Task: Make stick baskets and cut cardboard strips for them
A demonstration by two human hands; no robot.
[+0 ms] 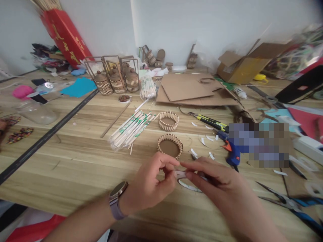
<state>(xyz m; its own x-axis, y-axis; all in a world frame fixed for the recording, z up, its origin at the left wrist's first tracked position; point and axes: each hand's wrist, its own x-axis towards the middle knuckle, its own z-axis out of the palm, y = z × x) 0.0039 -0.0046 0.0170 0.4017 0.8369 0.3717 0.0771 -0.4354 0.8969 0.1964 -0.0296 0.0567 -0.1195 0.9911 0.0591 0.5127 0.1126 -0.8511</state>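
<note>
My left hand (156, 181), with a watch (118, 200) on its wrist, pinches one end of a small pale strip (180, 173). The fingers of my right hand (214, 181) are closed on the strip's other end. Just below the strip, a ring with a whitish inner face (189, 185) shows partly behind my right fingers. Beyond my fingertips stands a round slatted basket (170, 147) with a brown base. A second slatted basket (169, 121) is a little farther back.
Wrapped sticks (132, 129) lie left of the baskets. To the right are a blue glue gun (233, 153), yellow-black cutters (210, 122), paper scraps and pliers (287, 203). Cardboard sheets (191, 89) and lidded baskets with handles (117, 80) stand farther back. A hand (3, 126) shows at the left edge.
</note>
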